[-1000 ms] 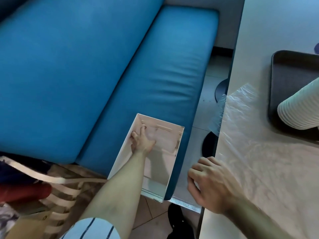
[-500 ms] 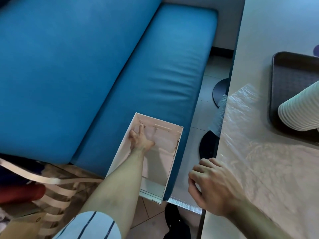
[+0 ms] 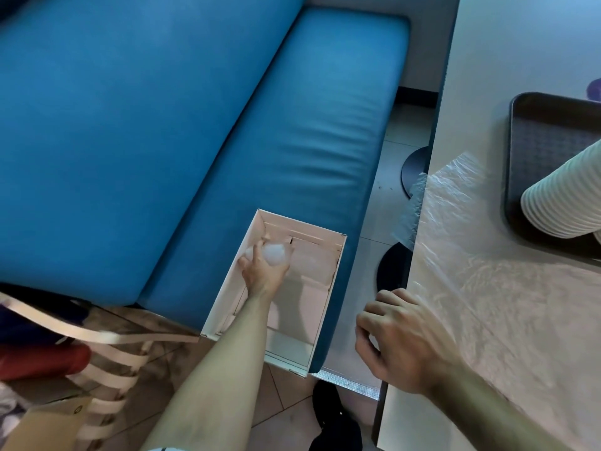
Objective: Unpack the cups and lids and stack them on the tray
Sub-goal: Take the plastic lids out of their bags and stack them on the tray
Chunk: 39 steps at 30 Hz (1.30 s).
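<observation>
An open white cardboard box (image 3: 328,288) lies on the blue bench seat. My left hand (image 3: 261,275) reaches into it and grips a pale, blurred round thing (image 3: 276,253), probably a bundle of lids in clear wrap. My right hand (image 3: 400,336) rests at the table's left edge with fingers loosely curled, holding nothing. A dark tray (image 3: 553,131) sits on the table at the right. On it lies a stack of white ribbed paper cups (image 3: 566,200), tipped on its side. Crumpled clear plastic wrap (image 3: 455,216) is spread over the table beside the tray.
The blue bench (image 3: 227,125) fills the left and middle. Bags with white straps (image 3: 65,336) and a cardboard piece lie on the floor at the lower left. Dark round table bases (image 3: 392,271) stand between bench and table. A dark shoe (image 3: 335,415) is below.
My left hand, which lay flat at the box's far end, has closed round a pale round thing and lifted it slightly. My right hand has stayed at the table edge.
</observation>
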Motion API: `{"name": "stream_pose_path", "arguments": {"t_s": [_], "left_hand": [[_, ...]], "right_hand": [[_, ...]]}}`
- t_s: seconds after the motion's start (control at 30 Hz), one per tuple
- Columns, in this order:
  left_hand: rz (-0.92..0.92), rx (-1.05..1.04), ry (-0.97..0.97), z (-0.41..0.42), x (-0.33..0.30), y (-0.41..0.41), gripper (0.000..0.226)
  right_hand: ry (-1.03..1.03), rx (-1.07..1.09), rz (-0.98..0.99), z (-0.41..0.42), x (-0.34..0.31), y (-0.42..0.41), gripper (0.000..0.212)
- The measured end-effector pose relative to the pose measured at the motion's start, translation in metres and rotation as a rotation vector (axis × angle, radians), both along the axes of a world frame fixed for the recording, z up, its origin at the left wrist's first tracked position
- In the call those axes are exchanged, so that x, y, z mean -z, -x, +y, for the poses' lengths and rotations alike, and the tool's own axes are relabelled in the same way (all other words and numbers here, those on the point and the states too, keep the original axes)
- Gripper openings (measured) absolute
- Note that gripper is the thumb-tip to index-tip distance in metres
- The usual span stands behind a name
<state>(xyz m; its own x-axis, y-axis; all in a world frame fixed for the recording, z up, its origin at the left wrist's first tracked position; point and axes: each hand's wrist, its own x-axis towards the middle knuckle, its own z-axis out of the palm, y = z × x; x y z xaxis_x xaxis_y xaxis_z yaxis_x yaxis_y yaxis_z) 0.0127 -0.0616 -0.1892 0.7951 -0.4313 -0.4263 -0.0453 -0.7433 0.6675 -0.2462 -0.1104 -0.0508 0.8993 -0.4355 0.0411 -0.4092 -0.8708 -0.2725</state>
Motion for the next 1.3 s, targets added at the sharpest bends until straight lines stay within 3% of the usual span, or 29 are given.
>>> {"name": "stream_pose_path", "arguments": {"t_s": [0.17, 0.33, 0.5, 0.57, 0.7, 0.77, 0.83, 0.97, 1.07, 1.13, 1.2, 1.3], "left_hand": [[0.110, -0.213, 0.238, 0.019, -0.042, 0.017, 0.060], [0.490, -0.386, 0.793, 0.033, -0.115, 0.047, 0.052], [0.688, -0.408, 1.059, 0.038, -0.181, 0.088, 0.047], [0.720, -0.406, 1.114, 0.035, -0.202, 0.107, 0.050], [0.714, -0.328, 1.148, 0.022, -0.231, 0.146, 0.070], [0.734, -0.265, 1.152, 0.013, -0.238, 0.165, 0.072], [0.748, -0.201, 1.136, 0.003, -0.247, 0.189, 0.069], [0.737, -0.048, 1.009, -0.011, -0.263, 0.211, 0.066], [0.765, 0.133, 0.905, -0.020, -0.277, 0.209, 0.072], [0.780, 0.203, 0.854, -0.028, -0.286, 0.216, 0.081], [0.767, 0.158, 0.891, -0.036, -0.294, 0.229, 0.083], [0.729, -0.039, 0.965, -0.049, -0.298, 0.250, 0.080]], "right_hand": [[0.026, -0.004, -0.022, 0.000, 0.002, -0.002, 0.028], [0.032, -0.013, 0.015, 0.005, 0.003, 0.002, 0.031], [0.009, 0.059, 0.024, 0.009, -0.019, -0.003, 0.040], [-0.201, 0.209, -0.088, 0.015, -0.048, -0.006, 0.051], [-1.096, 0.448, -0.366, 0.003, -0.099, -0.003, 0.092], [-1.380, 0.403, -0.502, -0.008, -0.109, -0.001, 0.089], [-1.466, 0.394, -0.619, -0.020, -0.119, 0.010, 0.081], [-1.439, 0.434, -0.729, -0.048, -0.139, 0.048, 0.067], [-1.370, 0.289, -0.573, -0.066, -0.152, 0.077, 0.064], [-1.272, 0.322, -0.536, -0.074, -0.164, 0.095, 0.072], [-1.089, 0.484, -0.516, -0.075, -0.173, 0.111, 0.078], [-0.927, 0.573, -0.386, -0.071, -0.180, 0.126, 0.052]]}}
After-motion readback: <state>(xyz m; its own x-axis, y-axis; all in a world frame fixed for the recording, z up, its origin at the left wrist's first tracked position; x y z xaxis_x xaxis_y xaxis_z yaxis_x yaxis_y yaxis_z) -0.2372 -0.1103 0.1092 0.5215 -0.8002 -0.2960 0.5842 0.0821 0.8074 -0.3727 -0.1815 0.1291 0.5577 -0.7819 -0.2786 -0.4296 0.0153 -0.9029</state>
